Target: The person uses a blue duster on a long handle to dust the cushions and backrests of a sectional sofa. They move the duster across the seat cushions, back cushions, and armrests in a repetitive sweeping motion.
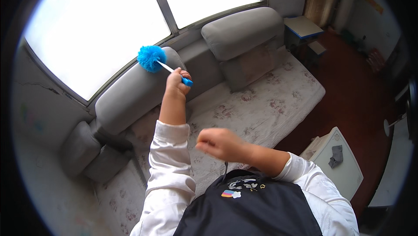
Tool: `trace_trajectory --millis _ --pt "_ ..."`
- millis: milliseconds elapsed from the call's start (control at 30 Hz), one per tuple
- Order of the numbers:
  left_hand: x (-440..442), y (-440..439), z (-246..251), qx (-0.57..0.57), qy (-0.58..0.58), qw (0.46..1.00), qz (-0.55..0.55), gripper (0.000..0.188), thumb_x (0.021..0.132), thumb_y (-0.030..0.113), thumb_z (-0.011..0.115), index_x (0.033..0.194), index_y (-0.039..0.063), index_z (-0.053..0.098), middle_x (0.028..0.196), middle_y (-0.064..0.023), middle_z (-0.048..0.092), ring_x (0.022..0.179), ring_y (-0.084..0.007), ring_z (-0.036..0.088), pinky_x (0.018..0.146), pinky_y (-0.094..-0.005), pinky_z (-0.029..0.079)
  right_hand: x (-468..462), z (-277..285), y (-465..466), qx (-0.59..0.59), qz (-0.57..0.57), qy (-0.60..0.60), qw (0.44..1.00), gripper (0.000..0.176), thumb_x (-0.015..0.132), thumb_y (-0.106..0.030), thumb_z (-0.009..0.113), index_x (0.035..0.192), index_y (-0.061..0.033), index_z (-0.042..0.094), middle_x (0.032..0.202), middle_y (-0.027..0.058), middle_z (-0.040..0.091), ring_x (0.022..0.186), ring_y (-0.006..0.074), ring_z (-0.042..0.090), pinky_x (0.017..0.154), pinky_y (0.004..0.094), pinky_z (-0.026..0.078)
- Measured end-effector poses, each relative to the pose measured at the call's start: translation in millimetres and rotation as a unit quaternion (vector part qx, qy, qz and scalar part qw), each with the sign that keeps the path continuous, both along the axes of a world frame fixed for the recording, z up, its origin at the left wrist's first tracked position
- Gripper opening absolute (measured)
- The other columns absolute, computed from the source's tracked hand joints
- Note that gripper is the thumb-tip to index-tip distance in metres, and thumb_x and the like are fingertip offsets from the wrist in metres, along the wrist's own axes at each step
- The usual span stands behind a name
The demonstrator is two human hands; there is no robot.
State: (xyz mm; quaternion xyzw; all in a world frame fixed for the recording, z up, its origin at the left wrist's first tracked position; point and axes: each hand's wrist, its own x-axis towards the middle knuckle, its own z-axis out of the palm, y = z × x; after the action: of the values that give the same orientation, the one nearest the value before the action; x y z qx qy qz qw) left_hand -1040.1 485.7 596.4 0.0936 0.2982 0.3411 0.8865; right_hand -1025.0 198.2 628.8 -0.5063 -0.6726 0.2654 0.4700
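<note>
My left hand (178, 82) is closed around the white and blue handle of a blue fluffy duster (152, 59), with my arm stretched out ahead of me. The duster's round head is at the window's lower frame, over the grey back cushion (130, 95) of the sofa; whether it touches either cannot be told. In front of my chest, over the sofa's floral cover (261, 112), my right hand (222, 143) is held with curled fingers. It is slightly blurred, and nothing shows in it.
A second grey back cushion (243, 32) and a pillow (248, 67) are farther right. A white cabinet (349, 170) with a grey cloth (336, 156) on top stands at my right. Beyond the sofa's far end is a small blue-edged table (303, 26). The bright window (98, 30) spans the upper left.
</note>
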Motion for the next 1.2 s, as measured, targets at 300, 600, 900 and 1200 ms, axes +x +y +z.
trace_trajectory --millis 300,600,900,1200 --pt "-77.0 -78.2 -85.5 0.345 0.170 0.923 -0.027 0.022 0.091 0.018 0.052 0.074 0.012 0.038 0.056 0.0042 0.036 0.040 -0.0039 0.032 0.035 -0.0201 0.024 49.4 -32.0 -12.5 -0.076 -0.238 0.219 0.943 0.017 0.086 -0.017 0.054 0.078 -0.0019 0.055 0.065 0.0000 0.056 0.058 0.0048 0.047 0.053 0.0220 0.038" --pt "-124.9 -82.4 -148.5 0.260 0.323 0.905 -0.096 0.028 0.094 0.032 0.044 0.078 0.010 0.037 0.056 0.0009 0.036 0.041 -0.0071 0.033 0.035 -0.0216 0.029 51.6 -48.1 -10.1 -0.088 -0.340 0.171 0.921 0.020 0.086 -0.019 0.055 0.078 -0.0006 0.054 0.064 0.0020 0.055 0.059 0.0091 0.048 0.056 0.0261 0.041" --pt "-91.3 -118.9 -112.9 0.237 0.172 0.941 -0.168 0.028 0.093 0.034 0.044 0.080 0.010 0.040 0.059 0.0004 0.038 0.044 -0.0080 0.034 0.039 -0.0208 0.028 12.7 -118.6 8.5 -0.203 -0.290 0.202 0.913 0.020 0.087 -0.022 0.055 0.083 -0.0023 0.055 0.072 0.0050 0.060 0.066 0.0126 0.054 0.060 0.0281 0.044" --pt "-48.1 -158.5 -101.5 0.490 0.273 0.812 -0.161 0.027 0.095 0.028 0.042 0.092 0.003 0.050 0.081 -0.0074 0.051 0.074 -0.0159 0.049 0.066 -0.0283 0.042 25.2 -112.7 40.5 -0.274 -0.126 0.430 0.851 0.056 0.082 -0.011 0.055 0.131 -0.0025 0.029 0.074 0.0059 0.052 0.059 0.0120 0.051 0.051 0.0263 0.043"
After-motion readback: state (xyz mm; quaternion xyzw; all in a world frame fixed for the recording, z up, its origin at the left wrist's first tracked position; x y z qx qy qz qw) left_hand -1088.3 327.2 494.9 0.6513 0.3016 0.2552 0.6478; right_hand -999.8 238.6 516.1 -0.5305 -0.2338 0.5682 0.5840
